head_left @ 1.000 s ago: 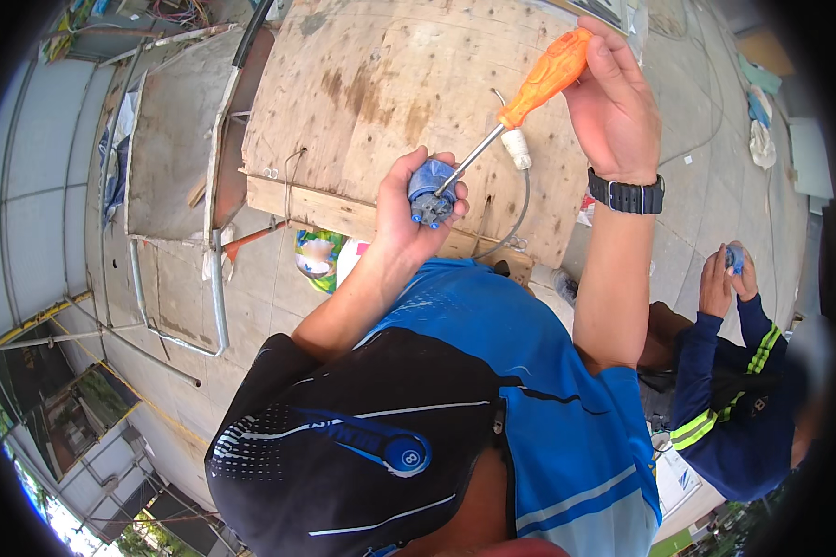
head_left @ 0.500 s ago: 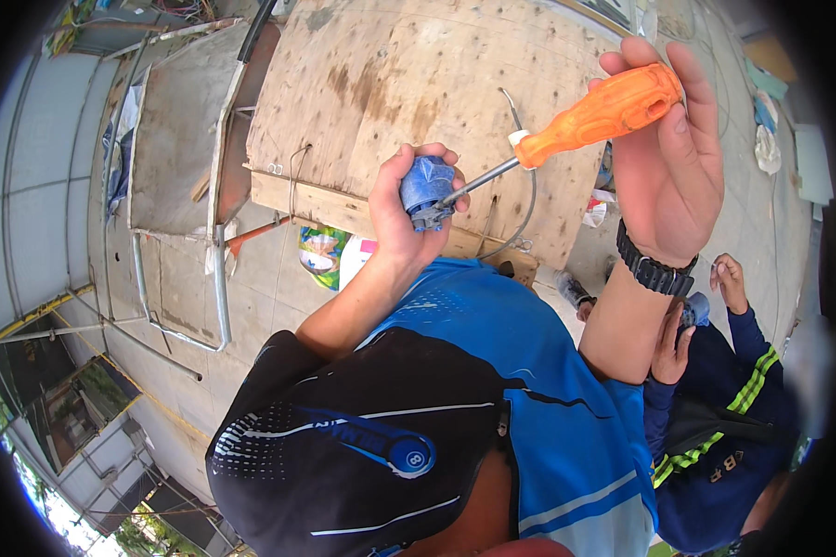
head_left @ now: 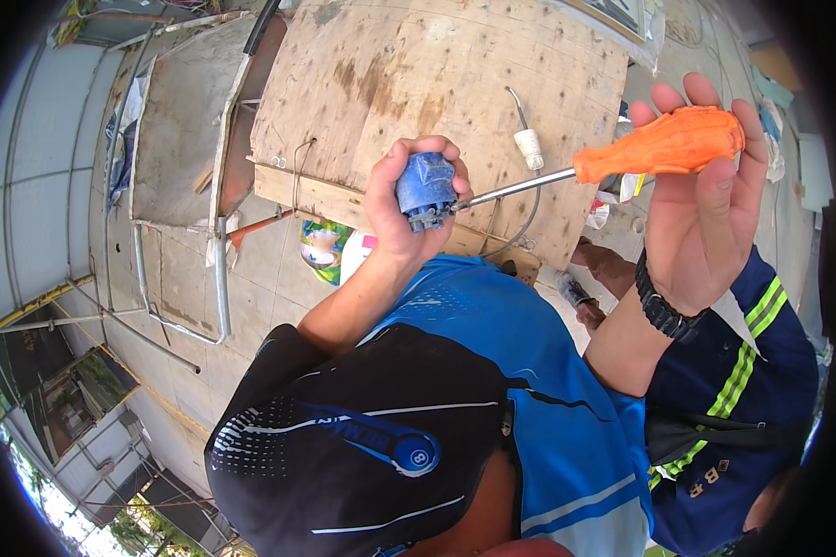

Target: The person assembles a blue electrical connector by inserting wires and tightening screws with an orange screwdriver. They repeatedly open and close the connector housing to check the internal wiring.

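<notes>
While the left hand (head_left: 404, 200) is closed around a small blue fitting (head_left: 425, 190), holding it raised in front of a plywood board (head_left: 408, 74), the right hand (head_left: 701, 209) holds an orange-handled screwdriver (head_left: 622, 158). Its palm is open behind the handle, with the thumb laid along the near side and the fingertips (head_left: 685, 93) curling over the top, so the handle is cradled rather than clenched. The metal shaft runs leftward and slightly down, and its tip meets the right side of the blue fitting. A black wristwatch (head_left: 664, 306) sits on the right wrist. Below the hands, a black cap (head_left: 362, 446) and a blue shirt (head_left: 529, 371) fill the lower middle of the view and hide the ground beneath. Another person in a dark jacket with yellow reflective stripes (head_left: 743, 371) crouches at the lower right, partly hidden behind the right forearm; that person's hand (head_left: 603, 265) holds a small object too unclear to identify. On the plywood board lies a white cylindrical part on a grey wire (head_left: 529, 148). A bent metal pipe (head_left: 221, 278) runs along the tiled floor at left, and a green and white packet (head_left: 320, 251) lies just under the board's near edge.
</notes>
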A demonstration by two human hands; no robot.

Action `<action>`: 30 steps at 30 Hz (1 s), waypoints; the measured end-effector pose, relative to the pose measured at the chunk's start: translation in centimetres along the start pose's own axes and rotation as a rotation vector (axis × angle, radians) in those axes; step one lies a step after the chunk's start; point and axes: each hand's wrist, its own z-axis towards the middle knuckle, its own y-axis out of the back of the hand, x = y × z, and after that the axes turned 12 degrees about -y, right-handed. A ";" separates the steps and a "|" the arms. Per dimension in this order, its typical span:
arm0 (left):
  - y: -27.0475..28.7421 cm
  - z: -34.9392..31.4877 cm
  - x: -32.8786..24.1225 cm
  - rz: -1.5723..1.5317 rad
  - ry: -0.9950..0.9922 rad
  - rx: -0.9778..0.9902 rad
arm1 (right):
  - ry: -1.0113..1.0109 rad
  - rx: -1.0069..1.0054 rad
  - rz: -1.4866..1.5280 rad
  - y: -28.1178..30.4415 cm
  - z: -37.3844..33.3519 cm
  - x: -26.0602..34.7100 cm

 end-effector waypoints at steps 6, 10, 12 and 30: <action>-0.4 -0.1 -0.4 -0.062 0.007 0.055 | 0.004 0.028 0.015 -0.4 -0.3 -0.3; -0.5 -0.3 -0.5 -0.046 -0.001 0.053 | 0.001 0.048 0.015 -0.5 -0.4 -0.3; -0.5 -0.4 -0.5 -0.056 0.013 0.047 | -0.002 0.051 0.015 -0.5 -0.4 -0.3; -1.0 -0.7 -0.8 -0.029 -0.006 0.026 | 0.004 -0.001 0.004 -1.0 -0.8 -0.3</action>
